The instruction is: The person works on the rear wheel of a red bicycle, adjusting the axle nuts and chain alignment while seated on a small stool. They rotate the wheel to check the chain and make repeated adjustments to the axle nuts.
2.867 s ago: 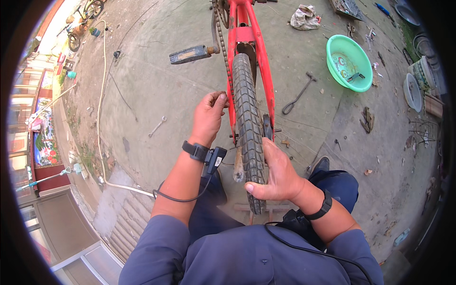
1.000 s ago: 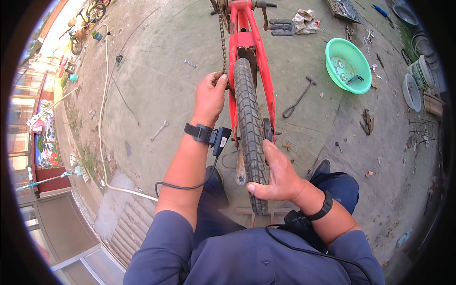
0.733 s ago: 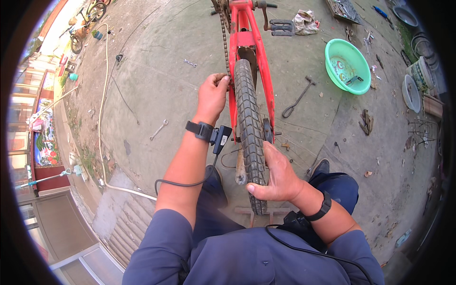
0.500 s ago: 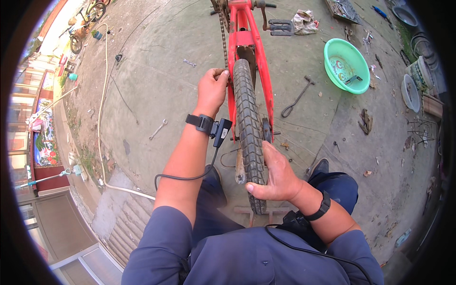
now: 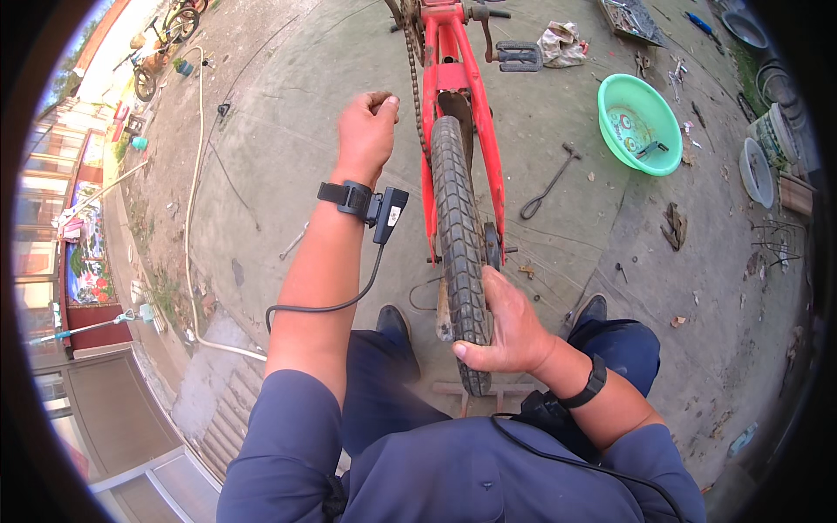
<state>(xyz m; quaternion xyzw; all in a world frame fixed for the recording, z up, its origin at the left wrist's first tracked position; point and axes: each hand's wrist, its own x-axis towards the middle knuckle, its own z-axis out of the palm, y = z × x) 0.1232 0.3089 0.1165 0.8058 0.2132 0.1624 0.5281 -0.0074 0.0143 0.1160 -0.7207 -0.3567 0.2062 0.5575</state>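
Note:
A red bicycle frame stretches away in front of me, with a knobbly black rear tyre between its two tubes. Around the near right side of the tyre, my right hand is closed, thumb on top. My left hand hangs in the air left of the frame, apart from the chain; its fingers are curled in and nothing shows in them. A cabled device is strapped to my left wrist. The crank pedal sticks out to the right.
On the ground, right of the bicycle, lie a looped metal rod tool and a green basin. A spanner is partly behind my left forearm. A pale hose runs along the left, and a tool tray sits far right.
My left hand has come off the chain side of the frame and moved left and away from me. My right hand keeps its grip on the tyre.

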